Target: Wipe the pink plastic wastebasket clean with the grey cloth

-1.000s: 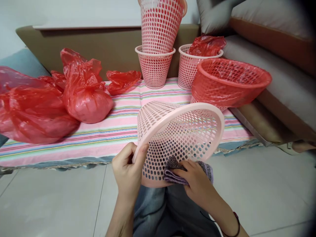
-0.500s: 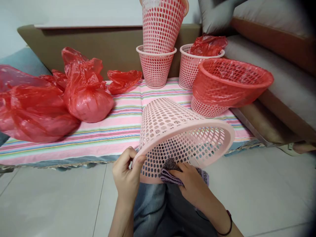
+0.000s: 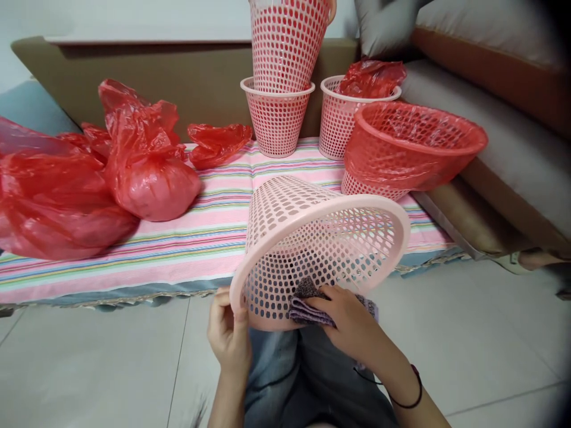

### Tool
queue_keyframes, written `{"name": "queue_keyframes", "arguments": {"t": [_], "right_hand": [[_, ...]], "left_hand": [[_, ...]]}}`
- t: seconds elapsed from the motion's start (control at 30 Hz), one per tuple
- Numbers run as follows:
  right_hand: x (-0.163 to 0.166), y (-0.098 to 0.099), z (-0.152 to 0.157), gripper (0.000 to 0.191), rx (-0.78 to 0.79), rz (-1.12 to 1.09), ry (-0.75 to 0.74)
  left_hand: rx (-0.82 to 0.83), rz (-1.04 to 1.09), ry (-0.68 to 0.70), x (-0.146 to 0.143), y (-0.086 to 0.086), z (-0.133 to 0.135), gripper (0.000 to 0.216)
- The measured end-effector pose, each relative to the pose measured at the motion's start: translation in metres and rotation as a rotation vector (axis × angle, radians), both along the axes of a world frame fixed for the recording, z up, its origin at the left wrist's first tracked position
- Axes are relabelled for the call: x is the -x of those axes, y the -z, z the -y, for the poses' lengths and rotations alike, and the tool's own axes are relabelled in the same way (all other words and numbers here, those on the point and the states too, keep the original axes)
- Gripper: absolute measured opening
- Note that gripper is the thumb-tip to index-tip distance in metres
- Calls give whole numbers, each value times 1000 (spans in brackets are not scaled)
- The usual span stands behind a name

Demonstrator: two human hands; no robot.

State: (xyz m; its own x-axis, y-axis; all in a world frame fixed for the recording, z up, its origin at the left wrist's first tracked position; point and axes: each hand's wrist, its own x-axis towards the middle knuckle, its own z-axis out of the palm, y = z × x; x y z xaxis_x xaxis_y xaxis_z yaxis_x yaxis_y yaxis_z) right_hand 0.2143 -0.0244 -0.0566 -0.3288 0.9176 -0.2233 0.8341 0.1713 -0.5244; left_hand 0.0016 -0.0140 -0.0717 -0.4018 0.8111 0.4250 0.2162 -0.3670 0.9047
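Basket (image 3: 312,249) is held tipped over lap (image 3: 276,371), rim (image 3: 267,323) pinched by closed L grip (image 3: 229,333), mouth twd. wearer apparently for inside access, w/ cloth (image 3: 307,306) clasped in R grip (image 3: 350,321) at lower rim.

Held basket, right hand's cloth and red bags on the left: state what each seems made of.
Basket: likely moulded plastic, satin finish; smooth rim, regular holes.
Cloth: probably fabric, matte; speckled, fuzzy look, soft folds; fibre unclear.
Red bags: apparently thin plastic film, glossy; crinkled, translucent, with bright highlights.
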Motion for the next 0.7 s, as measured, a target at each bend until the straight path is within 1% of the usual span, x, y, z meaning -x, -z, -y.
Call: {"name": "queue_keyframes", "arguments": {"t": [0.07, 0.13, 0.23, 0.3, 0.4, 0.43, 0.57, 0.63, 0.7], "right_hand": [[0, 0, 0, 48, -5, 11, -1], [0, -1, 0, 48, -13, 19, -8], [0, -8, -11, 43, -32, 25, -15], [2, -14, -28, 39, -75, 37, -1], [9, -15, -71, 28, -160, 133, 55], [12, -12, -88, 24, -164, 166, 56], [26, 10, -150, 24, -159, 170, 57], [33, 22, -169, 25, -153, 171, 61], [37, 31, -179, 27, -147, 177, 65]], "left_hand": [[14, 12, -74, -6, 4, 3, 32], [3, 6, -132, -11, 4, 4, 33], [-39, -19, -147, -13, 1, 2, 31], [-64, -36, -137, -13, 2, 1, 28], [-72, -40, -140, -13, 5, 0, 28], [-67, -33, -143, -13, 6, 1, 28], [-93, -30, -144, -18, 6, 1, 23], [-112, -60, -147, -20, 5, 0, 21], [-115, -81, -158, -22, 4, -1, 22]]}}
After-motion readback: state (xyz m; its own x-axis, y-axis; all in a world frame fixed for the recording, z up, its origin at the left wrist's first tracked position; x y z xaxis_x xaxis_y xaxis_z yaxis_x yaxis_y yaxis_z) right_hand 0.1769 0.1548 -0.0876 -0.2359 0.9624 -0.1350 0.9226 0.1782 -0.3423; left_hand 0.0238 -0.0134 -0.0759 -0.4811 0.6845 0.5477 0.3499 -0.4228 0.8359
